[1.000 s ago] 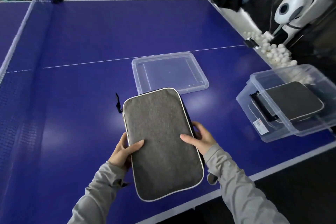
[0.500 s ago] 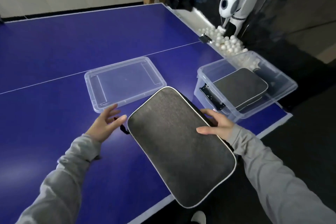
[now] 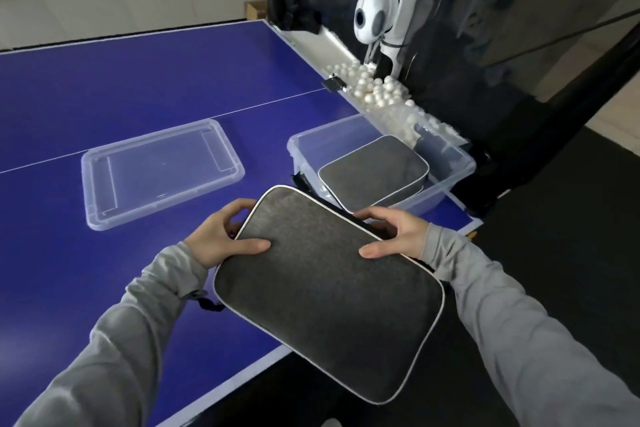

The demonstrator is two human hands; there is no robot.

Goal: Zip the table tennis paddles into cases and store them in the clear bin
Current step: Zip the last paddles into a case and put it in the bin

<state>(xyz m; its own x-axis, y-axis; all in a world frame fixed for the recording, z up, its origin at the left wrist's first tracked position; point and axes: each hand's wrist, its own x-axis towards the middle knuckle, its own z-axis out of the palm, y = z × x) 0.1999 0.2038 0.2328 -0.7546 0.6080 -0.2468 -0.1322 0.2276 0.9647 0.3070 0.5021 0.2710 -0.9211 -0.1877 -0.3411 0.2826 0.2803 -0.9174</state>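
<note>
Grey paddle case point(image 3: 325, 291) held flat in both hands, just short of clear bin point(image 3: 450, 180).

Left hand point(image 3: 221, 239) clamped on case's left edge, thumb on top, fingers curled round the rim. Right hand point(image 3: 394, 236) gripping right edge likewise, thumb flat on fabric. Case overhanging near edge of blue table point(image 3: 156, 87), far corner touching or overlapping bin's near wall. Second grey case point(image 3: 374, 172) lying inside bin. Bin lid point(image 3: 159, 172) left of bin, upturned. White balls point(image 3: 374, 90) heaped beyond bin, by ball machine point(image 3: 384, 17).

Two arms in grey long sleeves

Left sleeve point(image 3: 114, 340) and right sleeve point(image 3: 512, 333) — soft light-grey fabric, loosely creased — cuffs ending at bare wrists.
</note>
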